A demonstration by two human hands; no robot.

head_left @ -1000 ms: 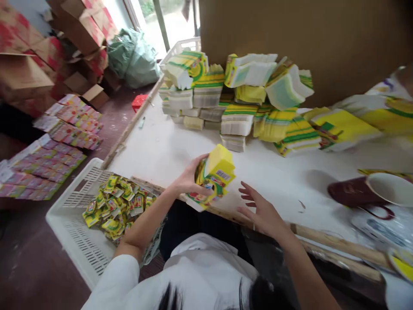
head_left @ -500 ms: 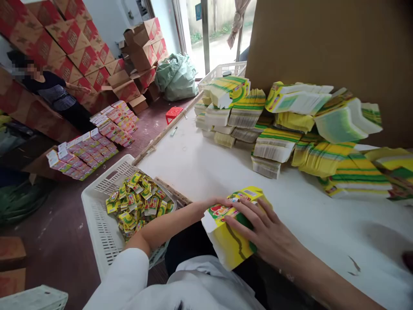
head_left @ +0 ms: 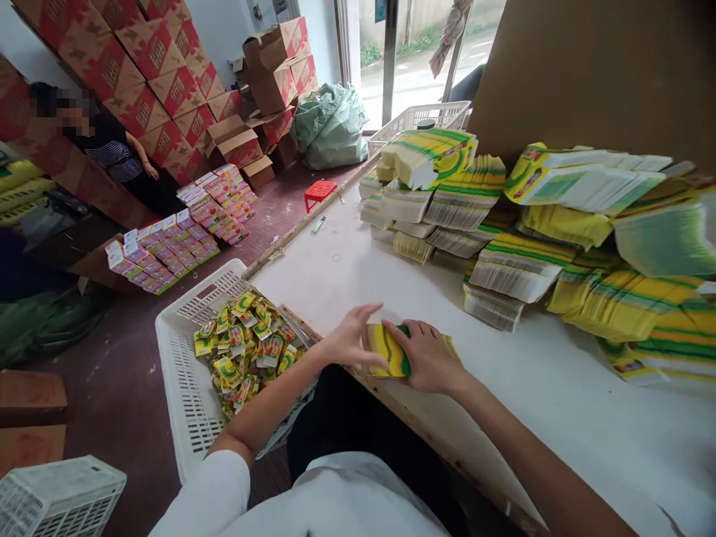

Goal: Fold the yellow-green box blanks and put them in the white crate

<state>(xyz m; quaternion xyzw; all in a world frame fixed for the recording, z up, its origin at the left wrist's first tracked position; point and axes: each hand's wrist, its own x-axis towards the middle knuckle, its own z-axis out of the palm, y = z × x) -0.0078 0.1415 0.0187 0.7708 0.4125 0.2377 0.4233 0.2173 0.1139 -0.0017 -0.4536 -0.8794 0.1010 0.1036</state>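
Note:
At the near edge of the white table lies a stack of flat yellow-and-green cartons, partly hidden by my hands. My left hand is at the stack's left end, thumb and fingers stretched apart on either side of it. Over the top and right part of the stack my right hand is wrapped, its fingers bent across the printed face. To the left of my left arm, a white plastic basket holds many small yellow, green and red packets.
Piles of flat cartons fill the table's back and right, before a brown board. Left are a red stool, pink boxes, stacked brown-and-red boxes, a green sack and a person.
The stack has been lowered from above my lap onto the table edge and turned. My left hand has come out from behind it with fingers spread; my right hand still covers it.

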